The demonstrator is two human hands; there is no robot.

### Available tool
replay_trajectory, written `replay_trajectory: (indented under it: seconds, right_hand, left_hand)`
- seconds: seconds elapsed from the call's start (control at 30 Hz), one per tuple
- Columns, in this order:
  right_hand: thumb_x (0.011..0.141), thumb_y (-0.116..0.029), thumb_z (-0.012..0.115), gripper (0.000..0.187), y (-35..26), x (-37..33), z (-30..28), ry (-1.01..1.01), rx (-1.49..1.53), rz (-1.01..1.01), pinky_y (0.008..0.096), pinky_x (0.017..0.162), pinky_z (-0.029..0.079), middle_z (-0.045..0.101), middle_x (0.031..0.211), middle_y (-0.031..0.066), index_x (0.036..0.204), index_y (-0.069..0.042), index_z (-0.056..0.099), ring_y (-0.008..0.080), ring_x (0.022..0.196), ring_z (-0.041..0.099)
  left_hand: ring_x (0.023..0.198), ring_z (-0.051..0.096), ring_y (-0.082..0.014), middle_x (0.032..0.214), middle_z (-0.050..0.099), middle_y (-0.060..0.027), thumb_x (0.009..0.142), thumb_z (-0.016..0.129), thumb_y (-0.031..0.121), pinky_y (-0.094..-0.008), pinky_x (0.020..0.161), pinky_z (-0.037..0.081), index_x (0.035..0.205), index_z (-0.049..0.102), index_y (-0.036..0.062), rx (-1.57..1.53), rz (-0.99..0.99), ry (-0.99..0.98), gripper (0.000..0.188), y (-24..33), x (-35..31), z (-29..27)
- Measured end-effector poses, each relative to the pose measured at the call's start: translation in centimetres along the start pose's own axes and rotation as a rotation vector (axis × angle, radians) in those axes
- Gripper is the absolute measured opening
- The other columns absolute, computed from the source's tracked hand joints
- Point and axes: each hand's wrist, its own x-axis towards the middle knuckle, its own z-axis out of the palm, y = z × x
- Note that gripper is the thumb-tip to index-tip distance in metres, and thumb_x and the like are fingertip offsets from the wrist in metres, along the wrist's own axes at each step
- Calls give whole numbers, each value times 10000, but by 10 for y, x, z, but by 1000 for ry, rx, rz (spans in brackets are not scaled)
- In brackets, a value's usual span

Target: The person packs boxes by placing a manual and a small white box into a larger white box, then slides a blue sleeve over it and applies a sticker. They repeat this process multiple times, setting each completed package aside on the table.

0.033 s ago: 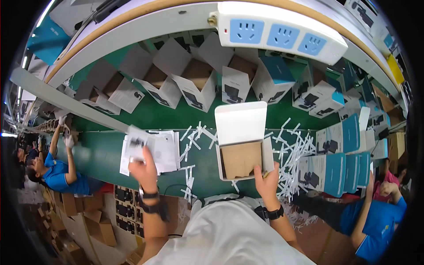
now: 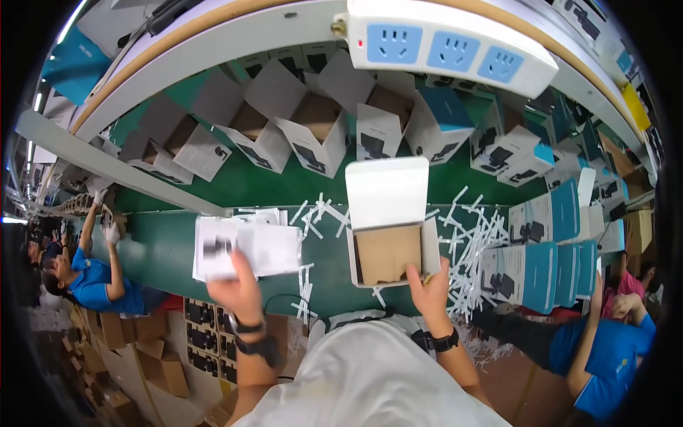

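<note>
An open white box (image 2: 388, 194) stands in front of me, its lid tipped back. Inside lies a brown cardboard insert (image 2: 388, 252). My right hand (image 2: 430, 293) grips the box's near right corner, thumb on the insert's edge. To the left, a stack of white paper sheets (image 2: 250, 216) lies on the green table. Over it my left hand (image 2: 238, 290) pinches a white leaflet (image 2: 213, 249) with a dark printed picture, thumb on top; its fingers underneath are mostly hidden. A second white sheet (image 2: 274, 249), slightly blurred, sticks out to the right under it.
White paper strips (image 2: 462, 277) litter the green table (image 2: 163, 242). Open printed boxes (image 2: 313, 142) line the back, below a power strip (image 2: 455, 53). Closed white-and-teal boxes (image 2: 530, 277) stand right. Co-workers in blue shirts (image 2: 107, 277) sit left and right.
The leaflet in my left hand has come down and flattened over the stack, with a sheet now reaching further right. My right hand and the box have barely moved.
</note>
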Motion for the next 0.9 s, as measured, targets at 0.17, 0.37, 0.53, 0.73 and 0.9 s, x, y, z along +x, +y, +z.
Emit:
replay_trajectory:
  seconds: [0.17,0.37,0.53,0.73,0.9]
  right_hand:
    - [702,-381,902,704,-48,-23,-17,-285,-61,-58,407,728,528,619,967,174,1137,-2,498,338,855,654]
    - [868,-116,749,236,-28,-29,-56,-432,-76,-237,319,679,506,676,915,119,1053,-11,648,251,778,669]
    - [955,-45,631,85,-47,-25,-57,-349,25,-62,287,683,502,702,857,111,1018,-14,679,196,752,676]
    - [976,-49,601,113,-60,-31,-43,-383,42,-166,303,697,531,711,901,140,1050,-2,673,219,792,711]
    - [996,-65,576,135,-55,-36,-44,-367,63,-112,310,706,534,711,901,142,1065,-2,673,234,805,712]
  left_hand:
    - [912,685,-272,987,692,-145,750,767,71,-399,781,567,1070,718,87,-69,700,-427,324,65,-40,8]
    - [755,620,-288,907,579,-95,702,730,-64,-349,591,505,1144,711,71,146,698,-444,463,52,-27,37]
    - [788,641,-296,949,561,-98,663,692,-161,-348,642,534,1100,721,40,-16,753,-258,482,44,-16,32]
    - [842,615,-307,905,562,-84,653,686,-129,-382,716,537,1043,696,80,-11,800,-570,442,48,-33,32]
    - [779,650,-315,918,603,-102,712,720,-70,-387,667,547,1020,670,58,-268,615,-403,337,48,-36,15]
